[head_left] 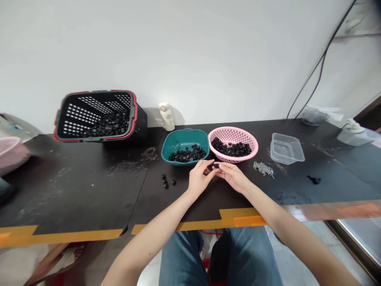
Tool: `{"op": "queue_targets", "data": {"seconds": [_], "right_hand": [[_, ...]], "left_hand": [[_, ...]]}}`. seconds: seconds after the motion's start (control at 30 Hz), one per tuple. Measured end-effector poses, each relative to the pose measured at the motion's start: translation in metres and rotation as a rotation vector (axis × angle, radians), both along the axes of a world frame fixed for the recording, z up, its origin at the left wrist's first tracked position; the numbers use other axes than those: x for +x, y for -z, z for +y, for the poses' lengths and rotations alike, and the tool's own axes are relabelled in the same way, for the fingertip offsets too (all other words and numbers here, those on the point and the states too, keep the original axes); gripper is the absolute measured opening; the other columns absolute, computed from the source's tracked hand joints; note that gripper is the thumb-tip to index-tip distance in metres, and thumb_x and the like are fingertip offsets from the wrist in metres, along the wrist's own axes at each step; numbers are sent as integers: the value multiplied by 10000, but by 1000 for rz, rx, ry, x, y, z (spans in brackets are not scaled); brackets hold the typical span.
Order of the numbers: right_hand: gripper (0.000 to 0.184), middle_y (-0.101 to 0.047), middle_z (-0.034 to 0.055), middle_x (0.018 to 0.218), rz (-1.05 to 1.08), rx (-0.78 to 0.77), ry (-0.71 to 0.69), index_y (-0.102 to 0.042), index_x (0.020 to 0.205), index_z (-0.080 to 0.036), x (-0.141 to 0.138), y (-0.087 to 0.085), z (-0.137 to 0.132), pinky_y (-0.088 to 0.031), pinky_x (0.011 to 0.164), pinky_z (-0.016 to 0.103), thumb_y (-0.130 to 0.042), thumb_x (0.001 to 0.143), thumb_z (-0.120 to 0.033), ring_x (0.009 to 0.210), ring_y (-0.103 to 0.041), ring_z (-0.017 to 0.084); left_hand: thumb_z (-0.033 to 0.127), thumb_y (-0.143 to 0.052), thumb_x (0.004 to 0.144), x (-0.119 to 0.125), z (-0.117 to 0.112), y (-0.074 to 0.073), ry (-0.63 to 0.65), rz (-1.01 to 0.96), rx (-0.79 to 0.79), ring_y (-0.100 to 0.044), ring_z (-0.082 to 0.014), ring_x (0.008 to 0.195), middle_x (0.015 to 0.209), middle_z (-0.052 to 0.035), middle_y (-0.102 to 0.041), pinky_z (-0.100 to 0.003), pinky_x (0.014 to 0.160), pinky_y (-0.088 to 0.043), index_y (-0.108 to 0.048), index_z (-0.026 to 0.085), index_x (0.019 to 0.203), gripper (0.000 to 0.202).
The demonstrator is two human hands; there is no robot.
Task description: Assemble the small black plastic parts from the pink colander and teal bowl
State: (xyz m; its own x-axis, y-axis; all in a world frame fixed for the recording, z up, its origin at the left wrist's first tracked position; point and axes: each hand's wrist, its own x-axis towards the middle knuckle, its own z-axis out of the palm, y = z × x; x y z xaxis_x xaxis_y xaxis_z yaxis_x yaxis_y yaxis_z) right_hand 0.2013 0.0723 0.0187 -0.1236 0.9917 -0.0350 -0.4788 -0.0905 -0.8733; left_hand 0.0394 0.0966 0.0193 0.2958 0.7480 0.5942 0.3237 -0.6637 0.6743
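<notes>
One small black part (216, 166) between both hands (233, 176)

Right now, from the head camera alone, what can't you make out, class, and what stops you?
In the head view:
Small black piece: the fingers of the left hand and right hand hide most of it.
Label on the bottle: too small to read.
Grey pile: single pieces too small to tell.
Pink bowl: cut off by the left edge.
</notes>
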Motion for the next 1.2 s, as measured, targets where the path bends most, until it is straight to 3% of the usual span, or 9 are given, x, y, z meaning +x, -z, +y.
{"op": "queue_targets", "data": {"seconds": [0.17,0.27,0.4,0.67,0.83,0.97,1.2], "right_hand": [[278,-723,49,999,-30,21,19,-729,965,-220,0,-1,-1,-468,930,379,-756,700,-303,920,-659,192],[283,-728,27,933,-64,19,53,-722,963,-230,1,2,0,-511,861,356,-763,688,-287,836,-669,167],[242,-719,6,810,-135,62,125,-716,907,-237,1,5,1,-556,750,333,-770,678,-293,751,-671,157],[194,-715,29,798,-254,144,217,-718,819,-217,-2,3,-2,-573,684,339,-760,682,-349,728,-675,181],[211,-699,14,801,-196,99,140,-671,833,-210,-1,2,-4,-569,707,334,-766,681,-321,759,-674,172],[295,-684,-17,767,-137,43,8,-556,863,-227,4,-5,-4,-545,757,345,-772,679,-305,740,-668,154],[411,-618,-40,651,-227,159,-18,-377,695,-233,10,-9,-2,-488,709,325,-778,669,-319,666,-610,145]], "left_hand": [[335,-566,870,0,-1,5,23,17,32,-621,-100,717,1017,-40,-659,-238,693,-547,-571,240,1231,373],[309,-549,885,0,0,7,31,18,74,-641,-131,812,1013,-50,-681,-258,727,-545,-574,234,1234,358],[295,-578,868,-1,0,6,42,-14,93,-643,-142,815,973,-49,-698,-269,730,-540,-619,226,1174,316],[297,-619,839,-2,-4,-1,16,-58,90,-623,-136,758,925,-40,-699,-274,719,-527,-677,212,1041,226],[270,-643,821,-2,-4,1,18,-83,124,-607,-134,770,881,-35,-675,-268,712,-514,-686,214,1012,204],[291,-666,799,-2,0,4,7,-94,153,-590,-128,766,853,-32,-612,-257,672,-508,-703,222,970,188],[310,-692,771,-3,5,6,113,-63,168,-616,-144,796,879,-49,-646,-276,702,-528,-712,217,962,213]]}}
